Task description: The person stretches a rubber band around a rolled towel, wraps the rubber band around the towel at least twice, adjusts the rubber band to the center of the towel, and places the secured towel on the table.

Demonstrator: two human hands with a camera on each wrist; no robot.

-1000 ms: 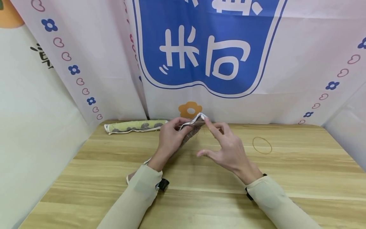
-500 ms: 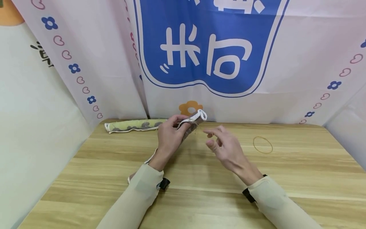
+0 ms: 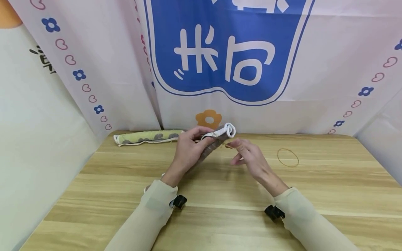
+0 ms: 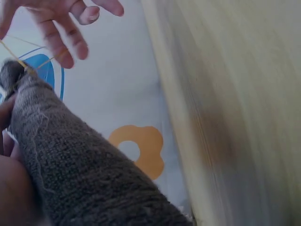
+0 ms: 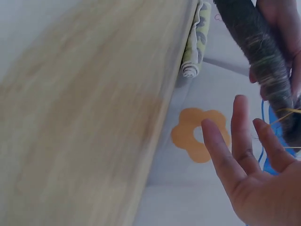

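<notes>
A rolled grey-brown towel (image 3: 211, 150) with a white edge is gripped by my left hand (image 3: 188, 145), thumb in front and fingers behind. Its upper end points right and shows a white fold; the lower end is partly behind my left forearm. A thin yellow rubber band (image 4: 13, 52) loops round the roll near that end and stretches away from it. My right hand (image 3: 252, 157) holds the band just below and right of the roll's end. In the right wrist view several fingers of it are spread, while the thumb and index finger are out of frame.
A rolled yellow-green towel (image 3: 147, 137) with grey patches lies at the table's back left. Another rubber band (image 3: 277, 157) lies on the wooden table (image 3: 226, 223) to the right of my right hand. A printed curtain (image 3: 314, 87) hangs behind the back edge.
My right hand first stretched the band at the roll's end, drew back down and right, then came in again below the end. The roll's upper end has shifted slightly right.
</notes>
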